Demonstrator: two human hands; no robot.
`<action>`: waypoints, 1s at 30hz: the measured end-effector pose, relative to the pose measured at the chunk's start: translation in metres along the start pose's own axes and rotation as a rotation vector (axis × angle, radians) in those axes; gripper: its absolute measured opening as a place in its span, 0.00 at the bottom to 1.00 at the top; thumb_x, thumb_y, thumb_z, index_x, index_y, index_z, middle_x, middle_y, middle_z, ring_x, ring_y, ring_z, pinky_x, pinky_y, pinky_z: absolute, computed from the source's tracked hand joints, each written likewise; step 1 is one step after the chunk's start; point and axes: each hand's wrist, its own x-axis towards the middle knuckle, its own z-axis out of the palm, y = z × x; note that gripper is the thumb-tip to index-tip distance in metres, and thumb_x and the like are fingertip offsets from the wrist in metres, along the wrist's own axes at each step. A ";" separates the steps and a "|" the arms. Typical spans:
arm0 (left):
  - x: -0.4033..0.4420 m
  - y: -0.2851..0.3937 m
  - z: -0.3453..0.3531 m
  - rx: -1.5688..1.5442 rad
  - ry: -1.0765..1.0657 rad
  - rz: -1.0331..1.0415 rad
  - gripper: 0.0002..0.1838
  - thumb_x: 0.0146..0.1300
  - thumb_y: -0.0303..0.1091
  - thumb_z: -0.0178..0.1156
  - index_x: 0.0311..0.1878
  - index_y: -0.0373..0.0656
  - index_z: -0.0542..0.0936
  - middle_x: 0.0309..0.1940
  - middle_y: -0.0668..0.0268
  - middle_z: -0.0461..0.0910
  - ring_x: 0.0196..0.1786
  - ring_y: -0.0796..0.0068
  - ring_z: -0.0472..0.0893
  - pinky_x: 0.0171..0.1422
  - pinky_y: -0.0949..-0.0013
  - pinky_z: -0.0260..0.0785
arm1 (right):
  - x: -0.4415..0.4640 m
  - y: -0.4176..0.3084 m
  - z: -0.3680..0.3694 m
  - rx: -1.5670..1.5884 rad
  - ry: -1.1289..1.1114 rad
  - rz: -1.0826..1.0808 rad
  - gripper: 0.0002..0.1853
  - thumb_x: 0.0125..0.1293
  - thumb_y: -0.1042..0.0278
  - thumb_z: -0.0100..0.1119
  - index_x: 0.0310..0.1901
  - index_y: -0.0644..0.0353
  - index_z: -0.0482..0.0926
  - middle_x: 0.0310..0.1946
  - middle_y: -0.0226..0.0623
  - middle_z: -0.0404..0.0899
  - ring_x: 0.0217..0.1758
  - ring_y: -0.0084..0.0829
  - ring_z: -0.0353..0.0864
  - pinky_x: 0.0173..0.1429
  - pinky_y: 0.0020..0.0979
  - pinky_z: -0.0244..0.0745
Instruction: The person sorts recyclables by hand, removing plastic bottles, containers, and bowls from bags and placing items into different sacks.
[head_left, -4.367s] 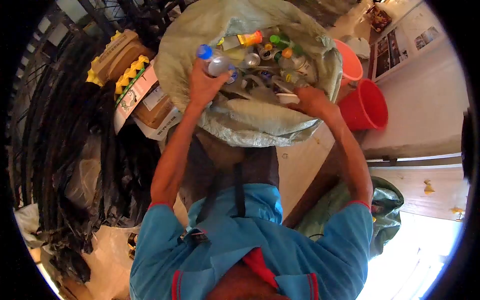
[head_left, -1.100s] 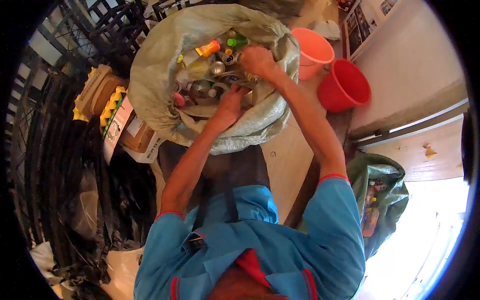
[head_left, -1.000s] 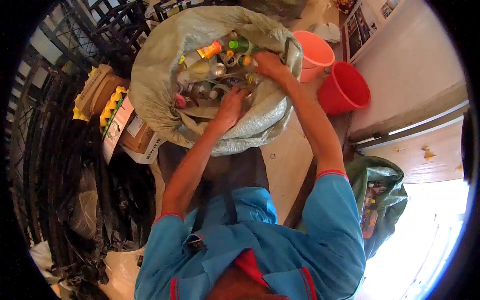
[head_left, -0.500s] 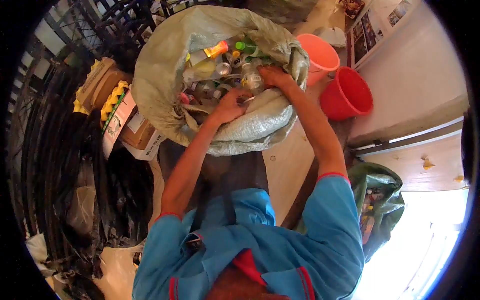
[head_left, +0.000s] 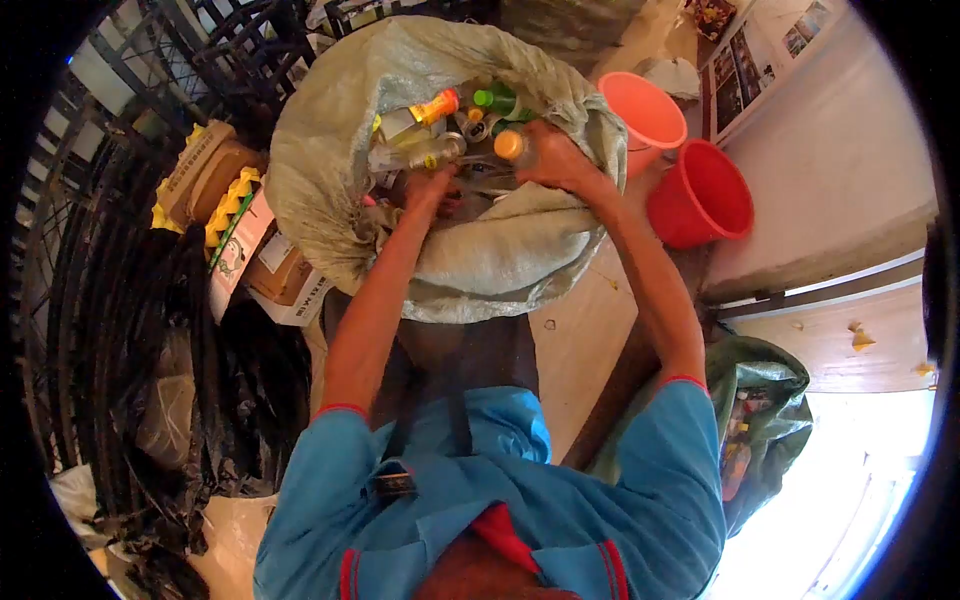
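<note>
No text can be read for certain. Small dark characters run along the upper carton (head_left: pixel 200 165) at the left, and larger ones mark the white side of the lower carton (head_left: pixel 303 298); both are illegible. Yellow marks on the clear bottle (head_left: pixel 425 153) and any print on the far-right poster (head_left: pixel 765 65) are too small.

left forearm (head_left: pixel 375 305) and right forearm (head_left: pixel 655 265), bare, extend forward and converge; left hand (head_left: pixel 430 190) is palm-down, right hand (head_left: pixel 560 158) angles inward, its fingers curled.

Recyclables corner, bottle-filled sack (head_left: pixel 325 130), cardboard boxes (head_left: pixel 283 278)
</note>
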 end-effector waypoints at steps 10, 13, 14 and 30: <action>-0.022 0.019 -0.009 1.029 0.553 1.038 0.26 0.43 0.35 0.67 0.49 0.41 0.74 0.44 0.54 0.75 0.46 0.52 0.76 0.47 0.54 0.70 | -0.098 -0.038 -0.111 0.825 0.666 0.359 0.26 0.52 0.71 0.66 0.53 0.70 0.72 0.46 0.38 0.78 0.47 0.28 0.78 0.54 0.30 0.73; 0.010 0.008 -0.012 1.391 0.363 0.990 0.33 0.40 0.34 0.69 0.53 0.42 0.71 0.49 0.54 0.70 0.49 0.51 0.73 0.48 0.52 0.69 | -0.133 -0.024 -0.109 1.036 0.710 0.373 0.26 0.55 0.66 0.63 0.54 0.69 0.70 0.44 0.36 0.77 0.46 0.28 0.77 0.53 0.30 0.72; 0.011 0.007 -0.008 1.354 0.245 0.802 0.33 0.40 0.34 0.69 0.54 0.41 0.71 0.48 0.54 0.71 0.48 0.46 0.74 0.50 0.49 0.68 | -0.138 -0.021 -0.104 1.026 0.722 0.368 0.26 0.55 0.66 0.63 0.54 0.69 0.70 0.44 0.36 0.77 0.46 0.28 0.77 0.53 0.30 0.72; -0.179 0.092 0.056 0.024 -0.678 0.604 0.35 0.60 0.38 0.61 0.67 0.35 0.60 0.59 0.57 0.68 0.63 0.68 0.66 0.68 0.64 0.56 | -0.112 -0.084 -0.062 1.522 0.485 0.464 0.24 0.56 0.56 0.62 0.51 0.62 0.73 0.40 0.36 0.78 0.41 0.28 0.79 0.44 0.28 0.75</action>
